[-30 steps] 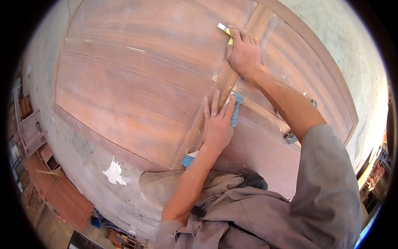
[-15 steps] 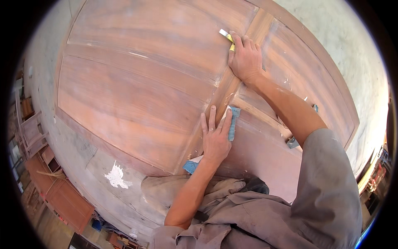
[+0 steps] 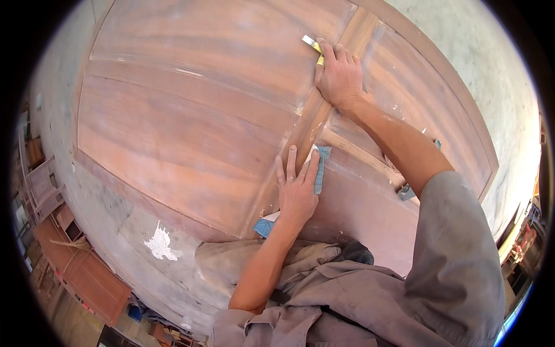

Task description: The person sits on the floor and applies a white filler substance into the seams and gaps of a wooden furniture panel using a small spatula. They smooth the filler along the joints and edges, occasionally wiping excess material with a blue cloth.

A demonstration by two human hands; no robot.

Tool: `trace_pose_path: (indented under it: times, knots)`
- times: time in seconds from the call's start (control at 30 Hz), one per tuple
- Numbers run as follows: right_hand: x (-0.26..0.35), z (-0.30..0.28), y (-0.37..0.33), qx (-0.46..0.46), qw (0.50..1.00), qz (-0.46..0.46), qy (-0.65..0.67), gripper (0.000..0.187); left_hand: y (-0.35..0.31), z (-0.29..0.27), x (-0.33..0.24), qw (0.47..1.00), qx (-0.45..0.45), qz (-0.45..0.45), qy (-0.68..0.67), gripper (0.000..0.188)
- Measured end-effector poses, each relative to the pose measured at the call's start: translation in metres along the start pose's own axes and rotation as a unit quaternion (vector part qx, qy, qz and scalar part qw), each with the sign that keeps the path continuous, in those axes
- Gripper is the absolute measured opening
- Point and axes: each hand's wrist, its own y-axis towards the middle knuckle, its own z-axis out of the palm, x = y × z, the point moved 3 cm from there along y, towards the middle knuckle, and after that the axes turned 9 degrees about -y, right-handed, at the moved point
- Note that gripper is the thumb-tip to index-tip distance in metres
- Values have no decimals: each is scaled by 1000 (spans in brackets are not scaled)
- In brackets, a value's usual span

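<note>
A brown wooden panel door [image 3: 191, 133] lies flat before me, with a raised rail [image 3: 315, 113] running across it. My left hand [image 3: 298, 194] rests on the near part of this rail, fingers stretched out and apart. Blue-backed abrasive paper [image 3: 319, 173] shows under its index finger, and another blue piece [image 3: 265, 227] sticks out by the wrist; whether they are one sheet is hidden. Farther along the rail, my right hand [image 3: 341, 78] is closed round a slim yellow tool [image 3: 320, 59] with a pale flat tip [image 3: 310, 41]. The hand covers the rest of that tool.
Wood shavings [image 3: 315, 130] lie on the rail. Beside my right forearm sits a grey-blue scrap [image 3: 406, 192]. The door lies on a pale, stained surface [image 3: 133, 199] with a white splash [image 3: 162, 243]. Brown wooden furniture [image 3: 87, 272] stands at the far left.
The whole view has shifted slightly, so the door and both hands appear a little farther up and left. Both hands keep nearly the same places on the rail.
</note>
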Motion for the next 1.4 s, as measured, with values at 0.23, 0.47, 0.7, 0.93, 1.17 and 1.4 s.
trace_pose_path:
  times: [0.23, 0.47, 0.7, 0.93, 1.17, 1.4]
  knots:
    - [0, -1, -1, -8, 1000, -2, 8, 57, 3, -5, -4, 1000, 6, -1, -4, 76]
    - [1, -3, 0, -7, 1000, 1, 7, 56, 36, -12, -2, 999, -12, 30, -23, 77]
    - [0, -3, 0, -10, 1000, 1, 1, 56, -23, -3, -3, 999, -9, 2, -31, 79]
    - [0, -2, -1, -3, 1000, 4, -8, 56, -3, -5, 11, 1000, 13, 12, 13, 81]
    - [-2, 0, -1, -39, 999, -11, -5, 56, -17, -6, 13, 998, 52, 6, 22, 78]
    - [1, -5, 3, -24, 1000, -8, 12, 55, 16, -6, 10, 998, 18, 58, 7, 81]
